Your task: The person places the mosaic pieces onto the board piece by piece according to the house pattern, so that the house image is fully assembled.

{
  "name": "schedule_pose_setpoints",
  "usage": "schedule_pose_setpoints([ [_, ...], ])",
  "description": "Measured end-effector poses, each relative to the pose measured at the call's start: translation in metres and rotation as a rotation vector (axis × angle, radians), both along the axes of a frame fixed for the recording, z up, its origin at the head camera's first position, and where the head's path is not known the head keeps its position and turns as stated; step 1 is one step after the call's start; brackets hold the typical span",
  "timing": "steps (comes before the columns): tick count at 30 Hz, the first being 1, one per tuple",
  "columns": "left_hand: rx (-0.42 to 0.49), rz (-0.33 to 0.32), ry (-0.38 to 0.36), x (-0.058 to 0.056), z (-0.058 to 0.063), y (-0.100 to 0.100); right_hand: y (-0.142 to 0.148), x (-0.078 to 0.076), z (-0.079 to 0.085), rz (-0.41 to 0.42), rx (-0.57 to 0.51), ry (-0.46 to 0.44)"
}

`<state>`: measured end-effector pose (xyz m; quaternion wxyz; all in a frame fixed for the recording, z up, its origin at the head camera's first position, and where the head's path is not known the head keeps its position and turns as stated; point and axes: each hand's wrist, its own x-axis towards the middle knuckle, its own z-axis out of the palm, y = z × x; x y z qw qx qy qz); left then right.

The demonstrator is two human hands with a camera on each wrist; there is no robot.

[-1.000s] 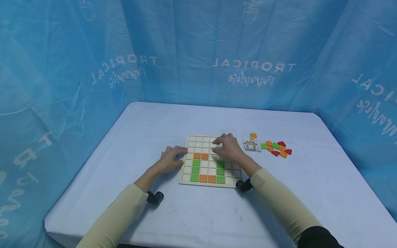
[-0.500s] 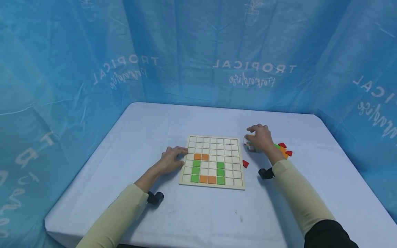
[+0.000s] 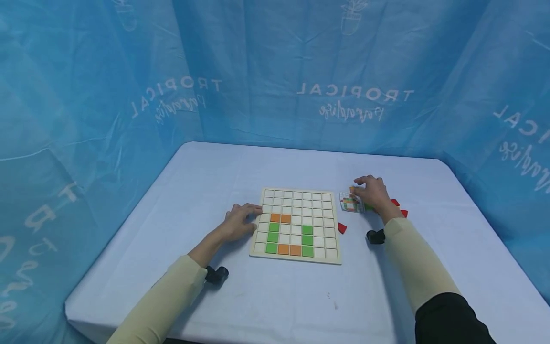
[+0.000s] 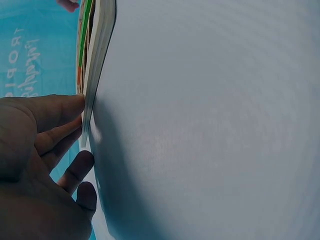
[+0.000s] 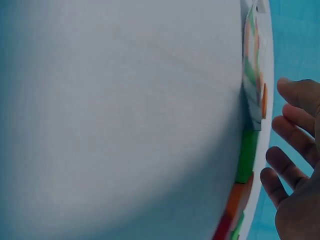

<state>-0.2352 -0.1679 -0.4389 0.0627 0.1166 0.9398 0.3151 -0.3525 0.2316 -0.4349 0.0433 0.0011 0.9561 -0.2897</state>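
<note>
My left hand [image 3: 237, 223] touches the left edge of a square wooden grid board [image 3: 298, 260] with thumb and fingertips. Green square tiles [image 3: 272, 237] and orange square tiles [image 3: 283, 249] lie in some of its cells. In the left wrist view the thumb meets the board's rim [image 4: 97, 60]. My right hand [image 3: 373, 193] hovers with loosely bent fingers at a small pattern card [image 3: 351, 202]. Its fingertips overlap an orange tile [image 3: 352, 189] behind the card; the right wrist view shows a gap between thumb and that orange tile [image 5: 264, 101].
A single red piece [image 3: 342, 228] lies beside the board's right edge. More red pieces [image 3: 404, 213] show past the right wrist, and a green tile [image 5: 247, 157] lies by the card. Blue printed curtains [image 3: 275, 71] surround the white-covered table [image 3: 258, 301].
My right hand has left the board and moved right to the card and loose pieces. The red piece by the board's right edge now shows. My left hand stays at the board.
</note>
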Motion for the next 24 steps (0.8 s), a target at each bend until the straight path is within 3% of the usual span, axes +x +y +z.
schedule_pose_setpoints([
  [6,-0.005,-0.001,-0.003,0.000,0.000,0.000,0.002,-0.003,-0.005,0.006,-0.014,-0.026],
  [17,-0.010,0.005,-0.002,0.000,0.000,0.002,0.004,-0.010,-0.010,0.040,0.064,-0.010],
  [24,-0.006,0.003,0.001,0.001,0.001,0.003,0.005,-0.010,-0.012,0.032,0.042,0.001],
])
